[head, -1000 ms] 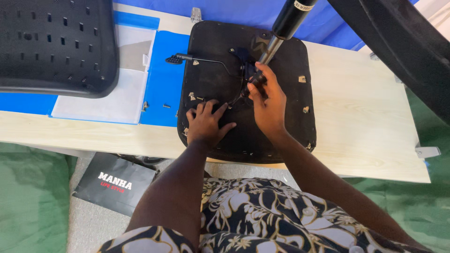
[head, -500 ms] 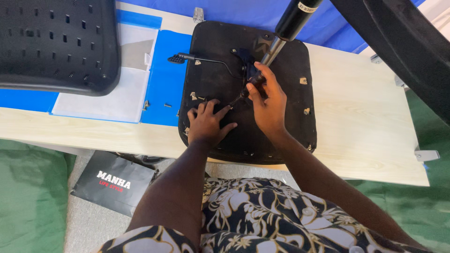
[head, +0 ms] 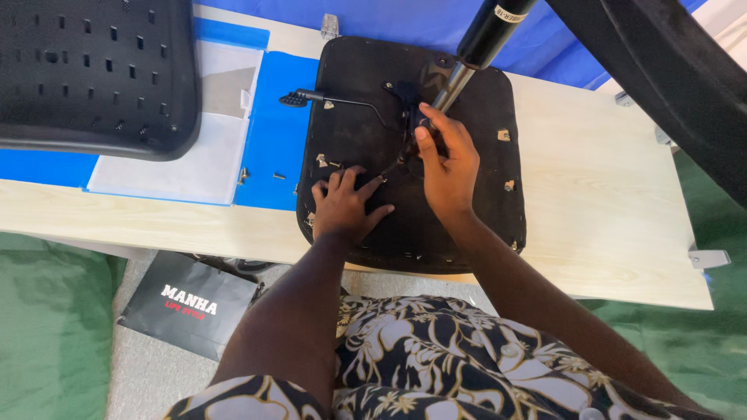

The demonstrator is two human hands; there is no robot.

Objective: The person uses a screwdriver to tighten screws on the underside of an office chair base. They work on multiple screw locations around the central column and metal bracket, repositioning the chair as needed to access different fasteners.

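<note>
While the left hand (head: 346,204) presses flat, fingers spread, on the upturned chair seat (head: 475,225) lying on the table (head: 615,225), the right hand (head: 445,159) pinches the seat mechanism (head: 406,97), its fingertips hiding the contact point.

The right hand (head: 447,167) hides the mechanism beneath it; the perforated backrest (head: 93,74) runs off the top-left edge.

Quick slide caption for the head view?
Left hand steadies upturned black chair seat; right hand works at its central mechanism.
</note>
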